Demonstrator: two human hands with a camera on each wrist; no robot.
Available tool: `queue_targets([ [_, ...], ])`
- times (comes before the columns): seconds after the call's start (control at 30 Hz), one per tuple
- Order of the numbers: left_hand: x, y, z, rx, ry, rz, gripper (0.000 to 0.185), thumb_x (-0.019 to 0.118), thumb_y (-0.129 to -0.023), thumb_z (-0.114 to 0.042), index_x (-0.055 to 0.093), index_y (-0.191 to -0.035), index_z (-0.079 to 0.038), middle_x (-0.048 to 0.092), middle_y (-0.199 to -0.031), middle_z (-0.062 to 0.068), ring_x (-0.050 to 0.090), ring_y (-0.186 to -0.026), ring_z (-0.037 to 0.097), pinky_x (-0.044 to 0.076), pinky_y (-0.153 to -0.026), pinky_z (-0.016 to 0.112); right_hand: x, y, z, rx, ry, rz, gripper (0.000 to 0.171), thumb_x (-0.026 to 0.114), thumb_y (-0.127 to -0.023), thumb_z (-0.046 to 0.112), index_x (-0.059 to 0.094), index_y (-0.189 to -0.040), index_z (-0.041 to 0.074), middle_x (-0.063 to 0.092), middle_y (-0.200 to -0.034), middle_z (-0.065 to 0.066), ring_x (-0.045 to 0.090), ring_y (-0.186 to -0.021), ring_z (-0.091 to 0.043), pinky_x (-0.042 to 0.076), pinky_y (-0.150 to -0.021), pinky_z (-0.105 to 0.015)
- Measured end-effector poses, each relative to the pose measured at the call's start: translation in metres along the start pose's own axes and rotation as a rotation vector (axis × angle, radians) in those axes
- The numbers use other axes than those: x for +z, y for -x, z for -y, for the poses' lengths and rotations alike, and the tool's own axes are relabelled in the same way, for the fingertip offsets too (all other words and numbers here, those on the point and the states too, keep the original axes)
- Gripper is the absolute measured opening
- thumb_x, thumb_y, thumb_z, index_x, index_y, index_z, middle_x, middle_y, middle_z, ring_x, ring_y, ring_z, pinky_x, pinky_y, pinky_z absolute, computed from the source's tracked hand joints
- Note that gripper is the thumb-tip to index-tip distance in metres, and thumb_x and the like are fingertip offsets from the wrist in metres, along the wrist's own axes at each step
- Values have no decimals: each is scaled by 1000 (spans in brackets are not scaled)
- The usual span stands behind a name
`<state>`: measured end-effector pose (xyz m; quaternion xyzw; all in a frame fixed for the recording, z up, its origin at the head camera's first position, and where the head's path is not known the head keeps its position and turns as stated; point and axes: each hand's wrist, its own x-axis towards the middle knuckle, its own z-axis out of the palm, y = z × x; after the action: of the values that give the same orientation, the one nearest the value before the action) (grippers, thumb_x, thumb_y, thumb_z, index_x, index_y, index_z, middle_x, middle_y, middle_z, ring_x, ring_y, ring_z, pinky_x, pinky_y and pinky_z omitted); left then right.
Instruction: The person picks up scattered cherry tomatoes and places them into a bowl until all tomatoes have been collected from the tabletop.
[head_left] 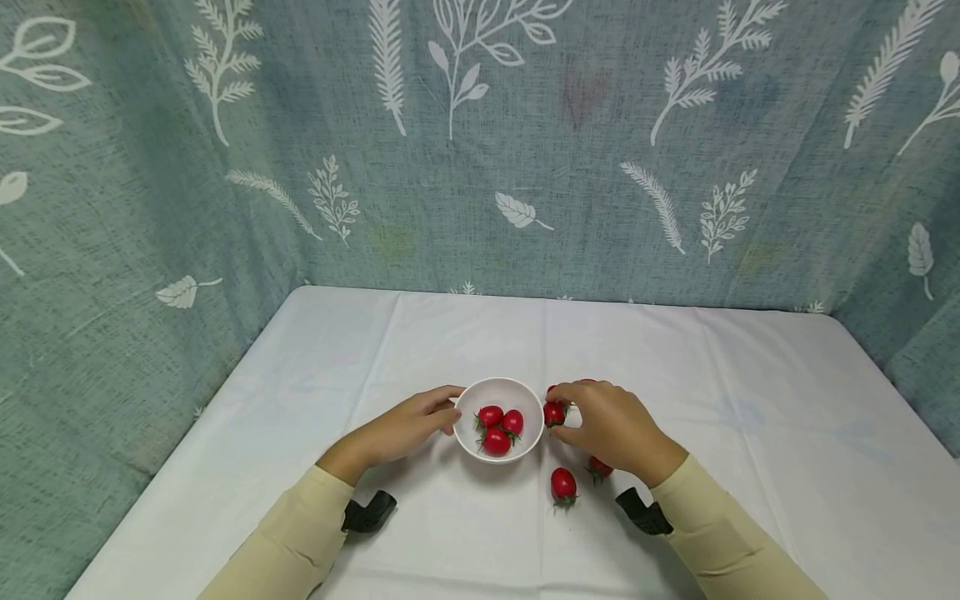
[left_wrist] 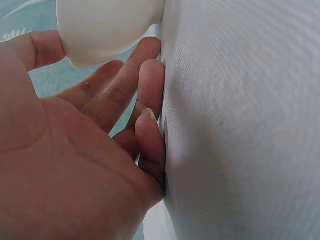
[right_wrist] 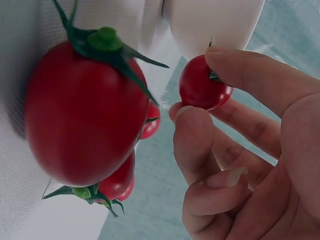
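Teal linen-like cloth printed with white leaves [head_left: 480, 150] is hanging around three sides of me, and a white creased tablecloth is covering the bench [head_left: 750, 400]. On it, a small round white ceramic bowl [head_left: 498, 390] is sitting at the middle, already holding three red cherry tomatoes [head_left: 498, 427]. My left hand [head_left: 401, 429] is resting with relaxed fingers against the bowl's left wall, steadying it and grasping nothing. My right hand [head_left: 611, 425] is pinching one small red cherry tomato with a green calyx [right_wrist: 202, 85] in a thumb-and-forefinger grip, just beside the bowl's right rim. Judging by this, I am carrying loose tomatoes into the bowl; lifting this one over the rim comes next. Two more loose tomatoes [head_left: 564, 485] are lying near my right wrist.
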<state>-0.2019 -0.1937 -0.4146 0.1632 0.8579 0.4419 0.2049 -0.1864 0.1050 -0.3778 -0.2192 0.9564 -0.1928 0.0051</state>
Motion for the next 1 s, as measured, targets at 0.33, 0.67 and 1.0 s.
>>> queue_targets([
  [0.33,0,0,0,-6,1,-6,40,47,-105,-34,50,-143,-21,63,-95,3,52,-109,20,36,-99,44,0,0,1,-5,-4,-4,42,85,-79,22,72,-119,15,74,-110,1,69,-102,-22,57,-80,-41],
  [0.67,0,0,2,-5,-7,-12,40,48,-105,-34,51,-142,-21,62,-92,3,51,-108,19,36,-95,41,4,1,2,-13,17,4,43,85,-79,24,72,-119,17,73,-115,1,69,-103,-20,57,-80,-41],
  [1.0,1,-1,2,20,-5,-10,38,48,-105,-34,52,-141,-20,61,-91,5,51,-105,20,35,-92,39,7,0,2,-23,16,10,41,85,-79,22,72,-117,16,73,-112,2,68,-97,-17,56,-74,-37],
])
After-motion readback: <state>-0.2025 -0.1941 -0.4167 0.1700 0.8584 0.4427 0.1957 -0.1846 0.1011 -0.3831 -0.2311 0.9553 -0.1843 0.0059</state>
